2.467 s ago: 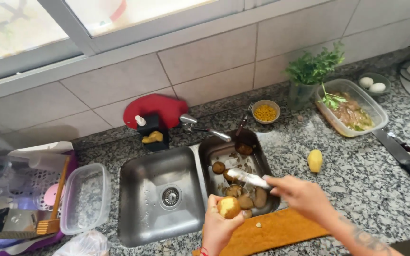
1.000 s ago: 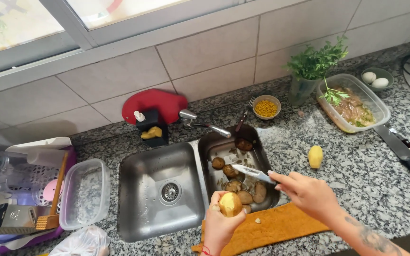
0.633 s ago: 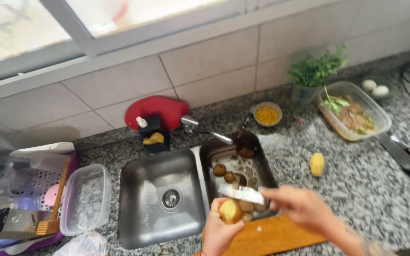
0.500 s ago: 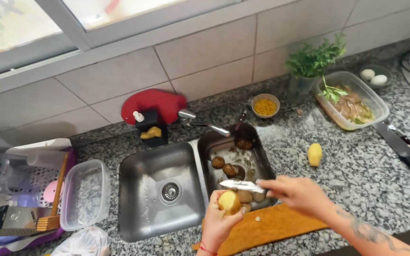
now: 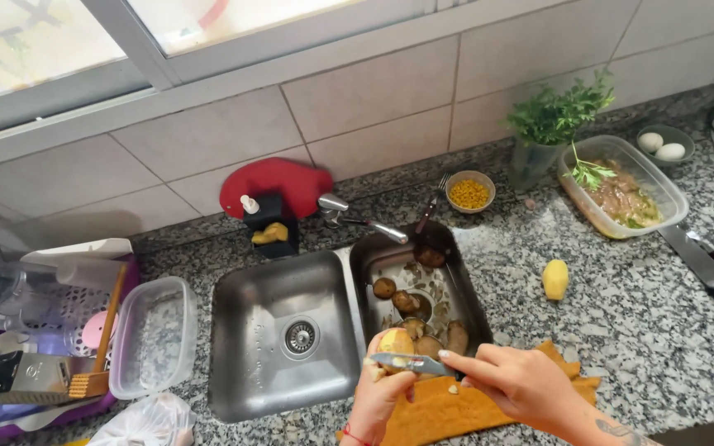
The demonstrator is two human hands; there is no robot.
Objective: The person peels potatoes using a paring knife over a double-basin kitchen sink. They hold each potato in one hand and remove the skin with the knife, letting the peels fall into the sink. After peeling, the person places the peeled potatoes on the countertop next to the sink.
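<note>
A half-peeled potato (image 5: 394,340) sits in my left hand (image 5: 378,392), fingers wrapped around it from below, just over the front edge of the small right sink basin (image 5: 456,272). My right hand (image 5: 522,386) grips a knife (image 5: 411,362) and lays its blade flat against the potato's near side. Both hands hover above an orange cloth (image 5: 448,409) spread on the speckled granite counter (image 5: 621,314).

In the basin behind the potato I see several unpeeled brown potatoes (image 5: 406,301) among peel scraps. The larger left basin (image 5: 278,330) lies beside it, with a faucet (image 5: 365,221) between them at the back. A peeled yellow potato (image 5: 554,279) rests on the counter to the right, well apart from my hands. Farther back stand a small bowl of corn (image 5: 469,192), a glass of green herbs (image 5: 551,124), a clear container of food (image 5: 621,186) and a bowl with two eggs (image 5: 663,145). A clear plastic tub (image 5: 154,334) sits left of the sinks.
</note>
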